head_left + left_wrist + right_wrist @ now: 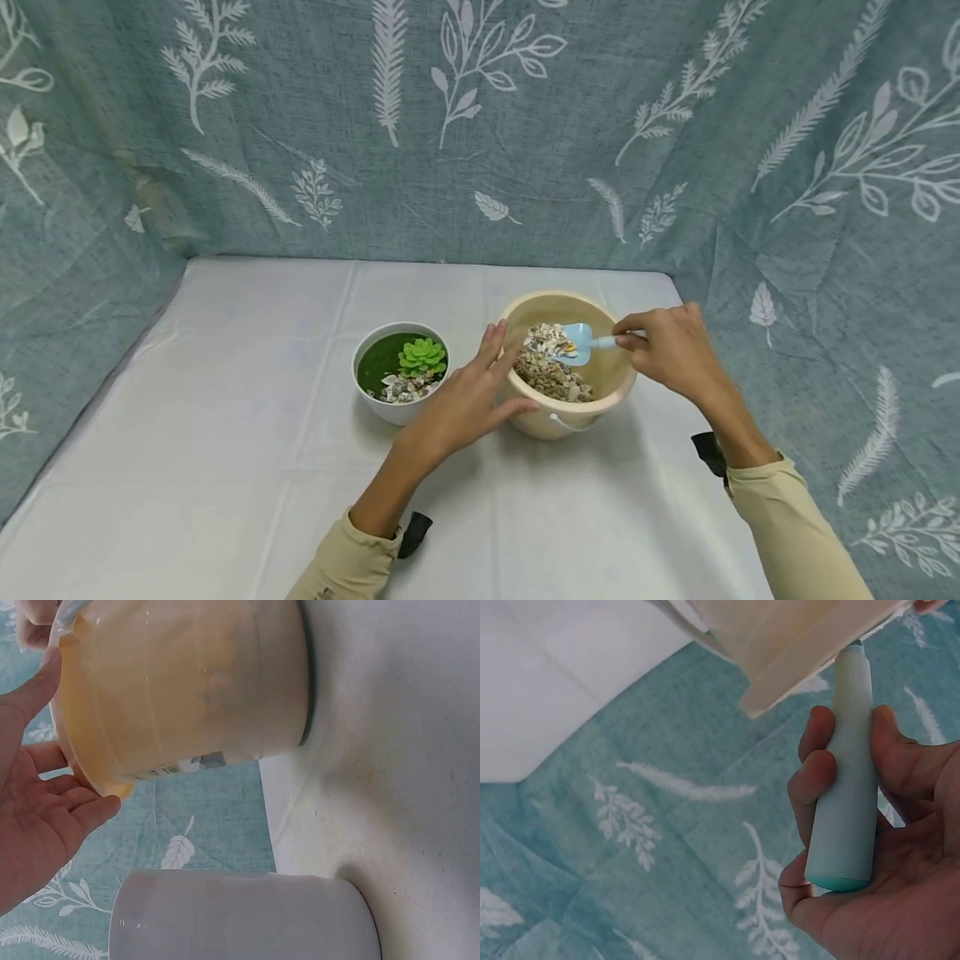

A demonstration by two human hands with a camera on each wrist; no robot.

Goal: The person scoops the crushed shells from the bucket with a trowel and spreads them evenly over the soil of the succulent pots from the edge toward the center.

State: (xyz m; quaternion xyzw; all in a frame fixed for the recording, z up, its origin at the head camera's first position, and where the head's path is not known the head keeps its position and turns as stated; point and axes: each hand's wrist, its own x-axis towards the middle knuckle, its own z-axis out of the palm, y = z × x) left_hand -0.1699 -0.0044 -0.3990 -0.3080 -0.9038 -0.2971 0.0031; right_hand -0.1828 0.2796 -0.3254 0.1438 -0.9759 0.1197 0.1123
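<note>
My right hand (671,350) grips the handle (847,772) of a small light-blue hand shovel (577,343). Its blade, loaded with pale shell and gravel bits (551,340), is over the inside of a cream bucket (543,425). More brownish gravel (555,379) lies inside the bucket. My left hand (468,396), fingers fairly straight and thumb spread, touches the bucket's left rim; in the left wrist view the hand (45,802) is against that rim. Left of the bucket stands a white bowl (392,412) with a green inside, a green succulent (422,357) and some gravel (405,387).
A white cloth (187,433) covers the table, with faint creases. Teal curtains (300,108) printed with white leaves hang behind and at both sides. The bucket's thin white bail handle (566,423) hangs at its front. The bowl sits close beside the left forearm.
</note>
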